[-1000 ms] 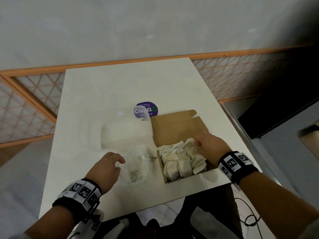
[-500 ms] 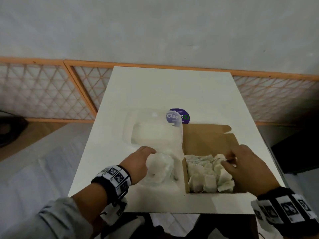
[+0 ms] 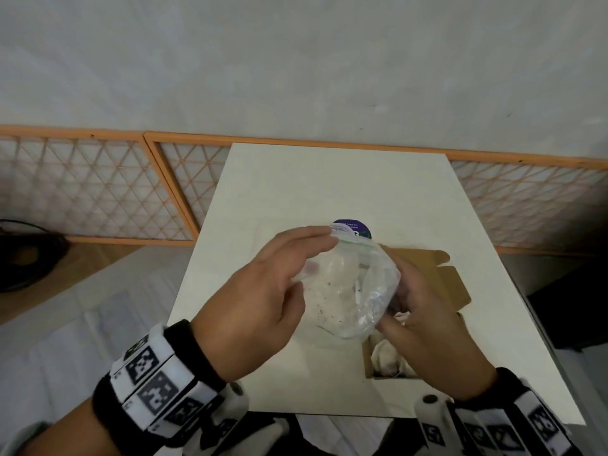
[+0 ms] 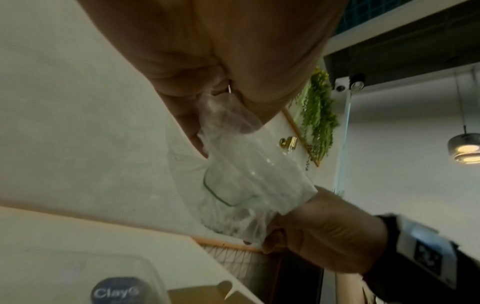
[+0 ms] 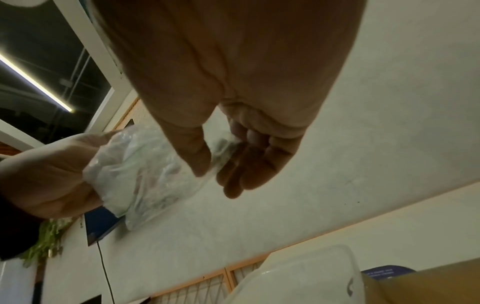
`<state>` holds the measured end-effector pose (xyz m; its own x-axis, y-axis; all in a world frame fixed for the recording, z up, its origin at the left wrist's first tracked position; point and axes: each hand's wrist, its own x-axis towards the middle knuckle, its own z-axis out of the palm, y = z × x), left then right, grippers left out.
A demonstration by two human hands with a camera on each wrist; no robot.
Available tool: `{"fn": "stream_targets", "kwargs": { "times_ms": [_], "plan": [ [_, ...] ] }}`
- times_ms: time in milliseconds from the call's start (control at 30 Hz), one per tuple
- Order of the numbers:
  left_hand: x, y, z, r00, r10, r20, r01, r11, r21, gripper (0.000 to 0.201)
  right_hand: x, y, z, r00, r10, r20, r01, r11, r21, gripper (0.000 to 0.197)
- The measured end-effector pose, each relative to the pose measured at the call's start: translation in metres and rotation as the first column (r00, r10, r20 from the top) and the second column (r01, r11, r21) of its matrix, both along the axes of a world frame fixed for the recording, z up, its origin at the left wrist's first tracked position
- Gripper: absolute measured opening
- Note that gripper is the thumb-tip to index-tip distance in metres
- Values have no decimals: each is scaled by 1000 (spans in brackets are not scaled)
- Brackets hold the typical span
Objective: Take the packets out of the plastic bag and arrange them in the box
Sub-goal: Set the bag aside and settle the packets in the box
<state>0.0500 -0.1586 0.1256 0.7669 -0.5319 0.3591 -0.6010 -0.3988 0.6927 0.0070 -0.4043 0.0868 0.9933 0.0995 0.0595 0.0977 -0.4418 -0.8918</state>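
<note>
Up comes the clear, crumpled plastic bag, off the cream table where it lay a second ago. The left hand pinches its near edge, the right hand grips it at three o'clock. White paper packets fill the brown cardboard box below; the bag looks nearly emptied.

Box seemingly crowded with packets; far table bare.
</note>
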Motion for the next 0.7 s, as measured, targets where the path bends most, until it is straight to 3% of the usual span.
{"fn": "stream_targets", "kwargs": {
  "times_ms": [200,333,500,600,700],
  "plan": [
    [-2,13,4,1000,27,1,-27,999,31,73,-1,-1,5,1000,12,8,-12,1000,-1,25],
    [0,15,-4,990,136,47,-142,977,162,38,-1,4,6,1000,21,-2,-21,999,45,14],
    [4,3,-8,986,147,-80,-119,950,288,28,-1,13,5,997,78,-4,-77,992,102,21],
    [10,-3,-11,980,143,-142,-101,958,269,35,0,19,2,993,120,-10,-118,987,107,17],
    [14,-9,-17,967,154,-201,-109,970,216,22,2,23,-3,991,128,-23,-126,988,85,20]
  ]
}}
